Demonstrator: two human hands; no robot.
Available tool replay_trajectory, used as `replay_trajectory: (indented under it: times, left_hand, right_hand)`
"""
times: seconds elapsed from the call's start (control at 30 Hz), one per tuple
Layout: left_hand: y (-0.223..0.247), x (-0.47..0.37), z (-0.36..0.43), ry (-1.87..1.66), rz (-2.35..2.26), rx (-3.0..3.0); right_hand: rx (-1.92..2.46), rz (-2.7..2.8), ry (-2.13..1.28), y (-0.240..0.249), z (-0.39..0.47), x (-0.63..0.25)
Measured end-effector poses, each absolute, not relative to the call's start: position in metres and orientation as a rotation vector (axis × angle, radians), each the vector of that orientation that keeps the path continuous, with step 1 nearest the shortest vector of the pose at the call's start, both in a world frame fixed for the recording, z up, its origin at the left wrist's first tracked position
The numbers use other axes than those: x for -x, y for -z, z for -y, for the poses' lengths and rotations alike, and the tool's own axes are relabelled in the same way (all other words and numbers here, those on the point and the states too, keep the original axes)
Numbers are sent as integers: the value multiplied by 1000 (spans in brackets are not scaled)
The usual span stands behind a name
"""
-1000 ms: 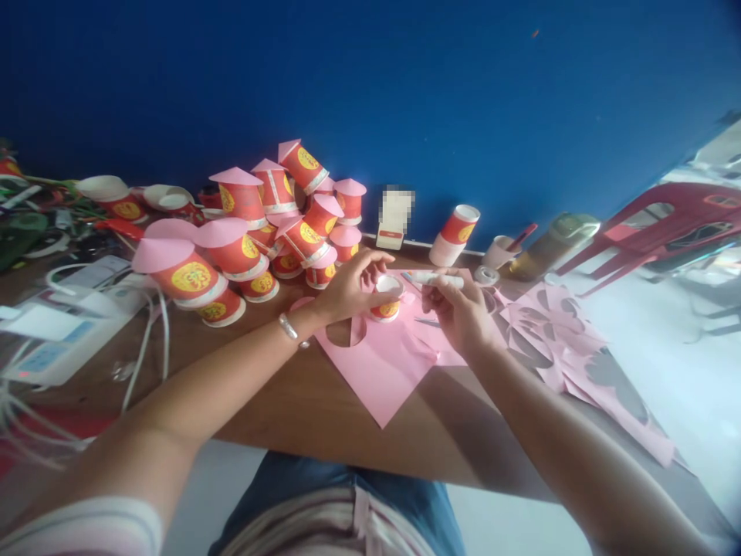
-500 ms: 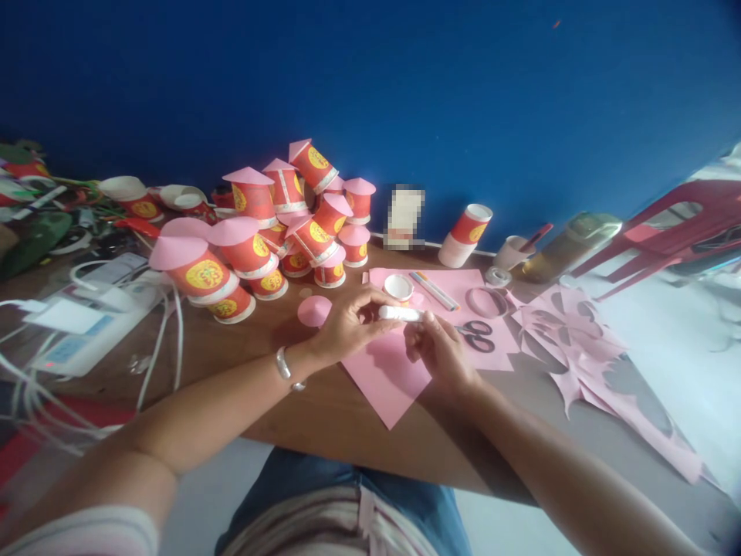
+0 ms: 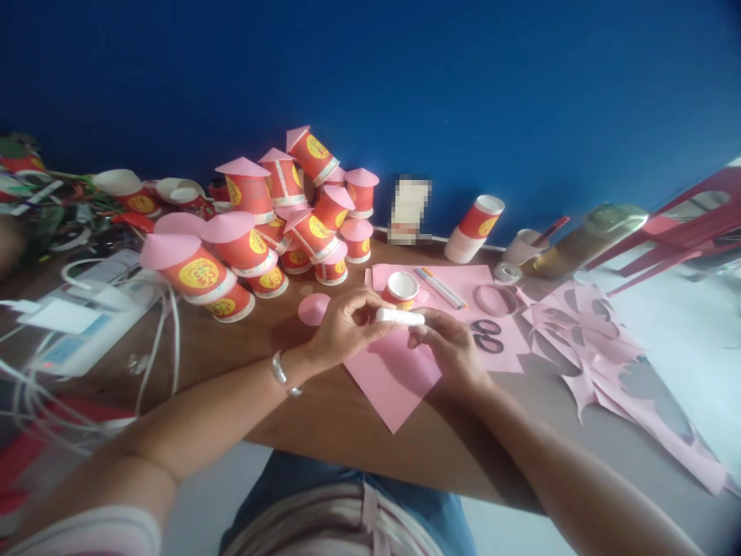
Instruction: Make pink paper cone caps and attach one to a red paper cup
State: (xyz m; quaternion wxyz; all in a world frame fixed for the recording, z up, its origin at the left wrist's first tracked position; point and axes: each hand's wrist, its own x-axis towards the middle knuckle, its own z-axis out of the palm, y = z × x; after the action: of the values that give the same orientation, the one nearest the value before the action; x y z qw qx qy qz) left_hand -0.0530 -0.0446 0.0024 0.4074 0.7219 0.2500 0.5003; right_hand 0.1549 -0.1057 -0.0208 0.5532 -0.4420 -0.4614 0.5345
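Note:
Above the pink paper, my left hand [image 3: 349,324] grips one end of a small white tube [image 3: 399,316], apparently glue, between thumb and fingers. The fingers of my right hand [image 3: 448,340] are closed at the tube's other end. Just beyond the tube stands a paper cup [image 3: 401,290] with its open mouth upward. Under both hands lies a pink paper sheet [image 3: 387,386]. A pink paper cone [image 3: 314,309] rests on the table left of the cup. Scissors [image 3: 487,337], partly hidden by my right hand, lie on the paper.
Red cups with pink cone roofs [image 3: 248,189] are piled at the back left. A power strip [image 3: 96,332] with cables lies at the left. Markers [image 3: 441,288], a tape roll [image 3: 508,272], stacked cups [image 3: 475,229], a bottle [image 3: 590,239] and pink scraps [image 3: 602,347] are towards the right.
My right fingers have shifted on the tube's right end, and more of the white tube shows. The left hand keeps its hold. The view has turned slightly, moving the right-hand things rightward.

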Motion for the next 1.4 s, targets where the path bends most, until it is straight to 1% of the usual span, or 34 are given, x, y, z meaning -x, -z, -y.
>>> replay_trajectory:
  times: [0.3, 0.47, 0.7, 0.77, 0.87, 1.03, 1.13, 1.27, 1.4]
  left_hand:
    - [3, 53, 50, -1200, -717, -1662]
    - [5, 54, 51, -1225, -731, -1688]
    - [0, 54, 52, -1239, -805, -1814]
    - [-1, 58, 50, -1164, -796, -1872]
    - [-3, 75, 40, -956, -771, -1974]
    - [-1, 127, 19, -811, -1164, -2441]
    - [4, 152, 14, -589, -1340, -2588]
    - [10, 162, 13, -433, -1331, -2644]
    - [4, 158, 12, -331, -1328, -2663]
  right_hand:
    - [1068, 1185, -1122, 17, 108, -151]
    - [1083, 1228, -1056, 14, 111, -150]
    - [1056, 1272, -1182, 18, 109, -154]
    - [1066, 1239, -1215, 20, 109, -155]
    - [1066, 1163, -1244, 23, 107, -157]
    - [985, 1030, -1315, 26, 102, -159]
    - [993, 998, -1349, 26, 101, -158]
    - [1044, 992, -1387, 27, 102, -157]
    - [1034, 1022, -1413, 29, 103, -159]
